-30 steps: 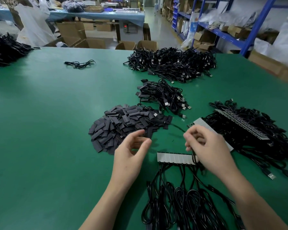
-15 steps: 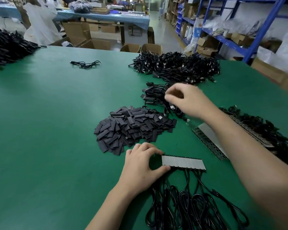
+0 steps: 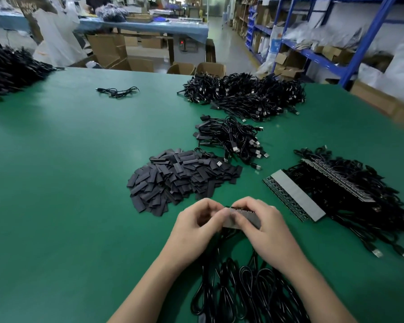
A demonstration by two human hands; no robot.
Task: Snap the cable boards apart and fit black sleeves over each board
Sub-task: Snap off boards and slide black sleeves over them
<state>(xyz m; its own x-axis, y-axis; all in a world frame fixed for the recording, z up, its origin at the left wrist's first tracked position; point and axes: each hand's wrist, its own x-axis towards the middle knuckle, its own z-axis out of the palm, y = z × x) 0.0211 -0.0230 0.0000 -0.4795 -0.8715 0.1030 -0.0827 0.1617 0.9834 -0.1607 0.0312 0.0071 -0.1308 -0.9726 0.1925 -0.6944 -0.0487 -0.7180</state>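
Both hands hold a grey strip of joined cable boards (image 3: 243,217) just above the green table. My left hand (image 3: 196,227) pinches the strip's left end. My right hand (image 3: 264,229) grips the strip beside it, covering most of it. Black cables (image 3: 240,290) hang from the strip toward me. A heap of flat black sleeves (image 3: 177,178) lies just beyond my hands. More board strips with cables (image 3: 296,197) lie at the right.
A small bundle of sleeved cables (image 3: 231,138) lies beyond the sleeves, a large cable pile (image 3: 245,94) behind it. Another black pile (image 3: 9,71) sits at far left, a loose cable (image 3: 117,92) mid-left. Blue shelving (image 3: 336,50) and cardboard boxes stand past the table edge.
My right hand came back from the small cable bundle to the strip. The strip was lifted off the table and both hands now hold it.
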